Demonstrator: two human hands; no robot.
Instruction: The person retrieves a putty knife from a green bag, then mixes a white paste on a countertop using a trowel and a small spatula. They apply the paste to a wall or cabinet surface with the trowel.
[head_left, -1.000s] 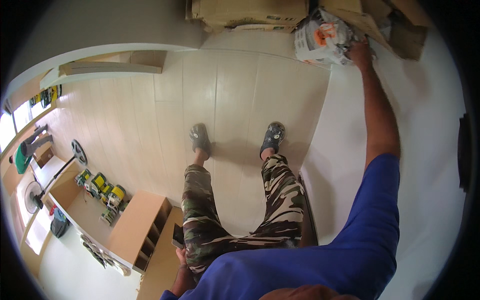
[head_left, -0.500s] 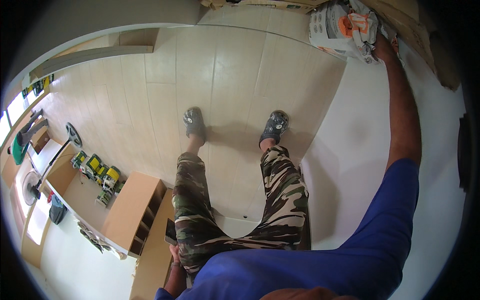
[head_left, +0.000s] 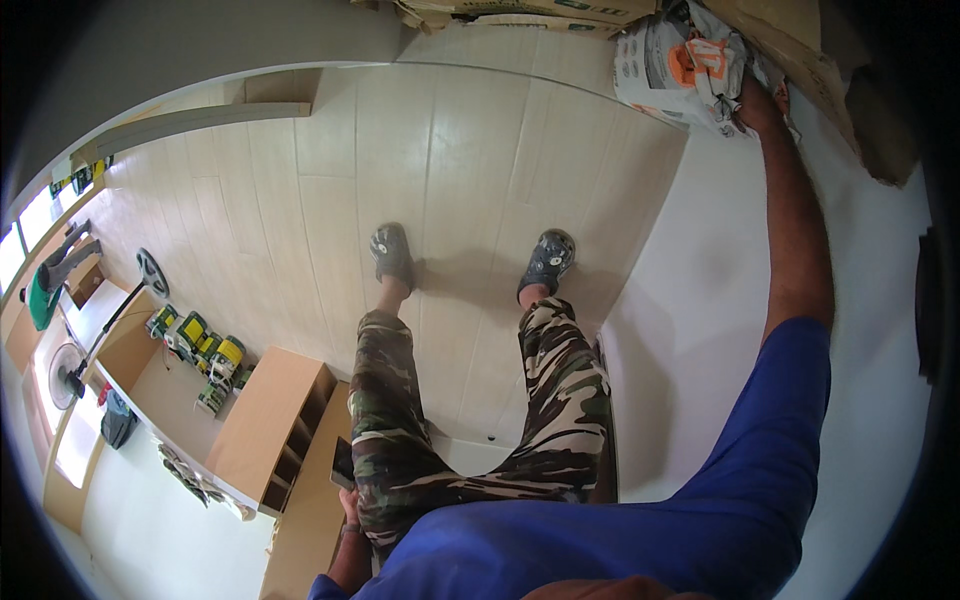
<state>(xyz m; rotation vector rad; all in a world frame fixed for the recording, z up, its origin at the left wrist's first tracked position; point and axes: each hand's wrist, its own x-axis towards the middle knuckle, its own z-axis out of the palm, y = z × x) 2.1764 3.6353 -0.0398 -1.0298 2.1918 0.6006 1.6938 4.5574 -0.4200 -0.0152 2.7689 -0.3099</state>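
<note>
My hands are well apart. My right hand (head_left: 762, 105) reaches out at the end of a stretched arm to a white-and-grey plastic sack (head_left: 650, 70) with orange print, and touches the crumpled plastic at its near right side; my fingers are largely hidden there, so I cannot tell whether they are closed on it. The sack lies in the far right corner of the view, on the wood-look floor (head_left: 470, 170) against the white wall (head_left: 690, 260), with a cardboard box (head_left: 540, 10) just to its left and an open cardboard carton (head_left: 800, 70) to its right. Low at my left thigh, my left hand (head_left: 348, 505) is clasped round a flat dark smartphone (head_left: 342, 465), beside my camouflage trousers (head_left: 565, 400). My dark clogs (head_left: 547, 265) stand apart on the floor. Off to my left are a pale wooden cabinet (head_left: 265, 420), a pedestal fan (head_left: 66, 375) and a person in a green top (head_left: 42, 300).
</note>
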